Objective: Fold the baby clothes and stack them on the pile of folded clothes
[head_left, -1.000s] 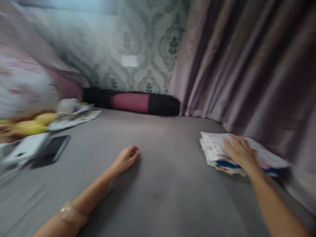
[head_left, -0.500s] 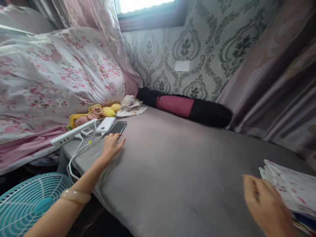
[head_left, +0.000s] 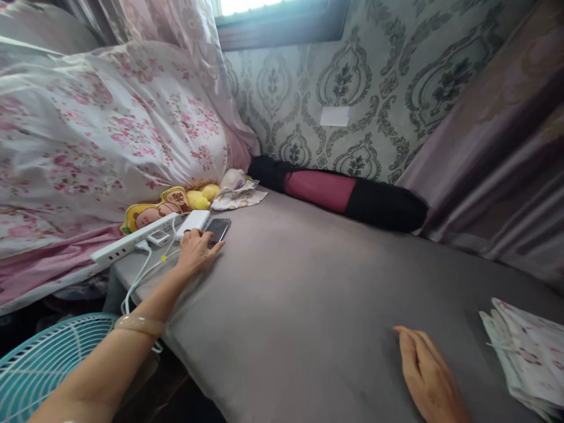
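Head view, grey mattress (head_left: 308,282), patterned wallpaper (head_left: 352,100), floral bedding (head_left: 101,123), curtain (head_left: 497,153)

A second ago the left hand (head_left: 196,251) lay curled on the middle of the grey mattress (head_left: 308,294); it has since stretched out to the mattress's far left edge, where its fingertips now touch the black phone (head_left: 217,230) beside the white power bank (head_left: 192,222). The right hand (head_left: 429,376) has come off the folded printed cloth (head_left: 526,352) and now lies flat on the mattress, just left of that cloth.
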Demonstrator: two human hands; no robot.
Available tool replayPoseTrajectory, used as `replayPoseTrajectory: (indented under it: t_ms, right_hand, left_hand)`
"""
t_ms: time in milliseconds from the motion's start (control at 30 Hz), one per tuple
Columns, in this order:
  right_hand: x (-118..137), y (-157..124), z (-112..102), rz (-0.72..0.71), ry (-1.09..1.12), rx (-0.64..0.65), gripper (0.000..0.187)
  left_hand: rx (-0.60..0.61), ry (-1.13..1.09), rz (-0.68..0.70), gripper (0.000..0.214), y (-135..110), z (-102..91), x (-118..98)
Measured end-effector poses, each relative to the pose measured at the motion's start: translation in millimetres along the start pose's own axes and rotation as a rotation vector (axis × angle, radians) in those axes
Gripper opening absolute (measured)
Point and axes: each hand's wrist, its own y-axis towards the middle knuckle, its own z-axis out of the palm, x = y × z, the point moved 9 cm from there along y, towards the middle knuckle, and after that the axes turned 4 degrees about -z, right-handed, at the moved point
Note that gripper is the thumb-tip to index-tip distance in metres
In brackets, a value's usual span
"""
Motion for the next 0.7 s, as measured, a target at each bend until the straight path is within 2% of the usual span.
replayPoseTrajectory:
  t_ms: [167,400,533,700]
  right_hand:
    - [-2.6,-0.7,1.5,0.032,0.003,0.004,0.042]
    - [-3.8,-1.3,3.2,0.019,-0.019,0.014,0.039]
    - [-3.4,-1.7,8.4,-0.037,-0.066,0.038,0.038]
    - [1.8,-0.6,8.5,-0.132,-0.142,0.001,0.037]
  left_hand:
    - [0.016,-0.018,0.028,0.056,7.0,-0.1,-4.8]
    - [-0.095,-0.088,-0.145,0.042,44.2,-16.4,23.4]
    - [-0.033,-0.124,-0.15,0.039,72.8,-10.7,28.1]
    - [0.066,-0.213,-0.172,0.041,107.9,-1.5,23.6]
